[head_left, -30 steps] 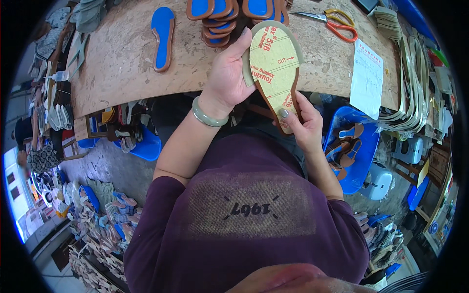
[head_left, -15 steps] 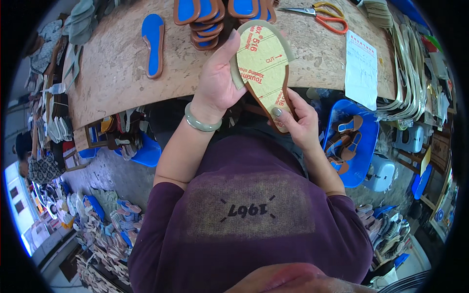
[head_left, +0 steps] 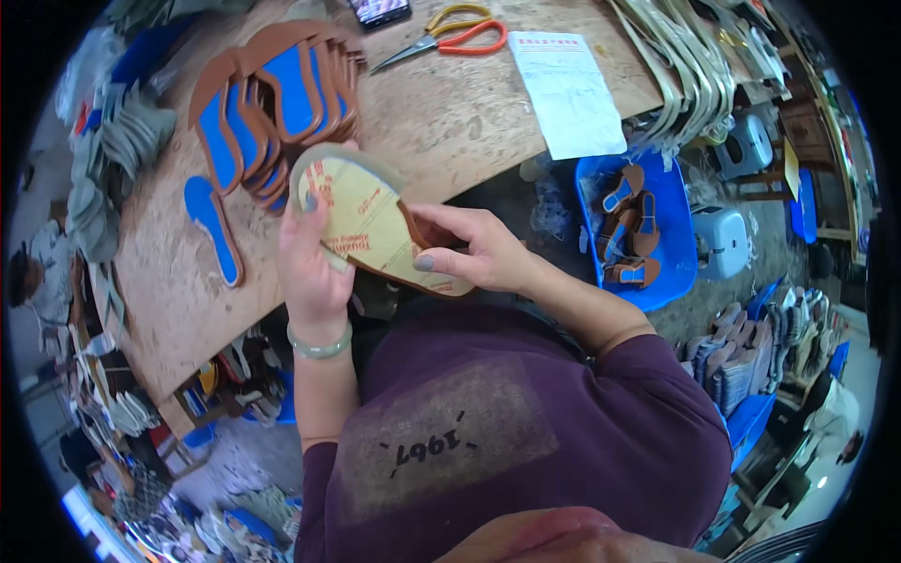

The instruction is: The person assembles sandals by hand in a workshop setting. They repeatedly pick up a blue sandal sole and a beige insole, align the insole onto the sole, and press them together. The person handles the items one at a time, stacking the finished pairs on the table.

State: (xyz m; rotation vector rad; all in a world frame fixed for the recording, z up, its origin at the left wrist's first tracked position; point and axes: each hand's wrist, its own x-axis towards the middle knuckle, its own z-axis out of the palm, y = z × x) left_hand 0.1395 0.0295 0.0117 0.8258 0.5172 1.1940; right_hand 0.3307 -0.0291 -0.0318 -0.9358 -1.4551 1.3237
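Observation:
A shoe insole [head_left: 366, 220] is held between both hands in front of my chest, just off the table's near edge. Its upper face is pale yellow backing paper with red print; a brown rim runs along the narrow end, and a grey-green layer sticks out round the wide end. My left hand [head_left: 317, 253], with a jade-coloured bangle at the wrist, grips the wide end, thumb on top. At the narrow end, the thumb of my right hand [head_left: 479, 249] lies on the paper, fingers curled over the edge.
Stacked brown-and-blue insoles [head_left: 291, 89] stand on the wooden table [head_left: 450, 122], with a single blue insole [head_left: 216, 225] nearby. Scissors [head_left: 460, 38], a phone [head_left: 380, 11], a paper sheet [head_left: 568, 94] and grey strips [head_left: 690, 80] lie farther right. A blue bin [head_left: 662, 296] holds brown shoe parts.
The view has turned, so the table things appear shifted. The insole now slants more sideways, its narrow end toward the right. My right hand has moved up along its edge; both hands still hold it.

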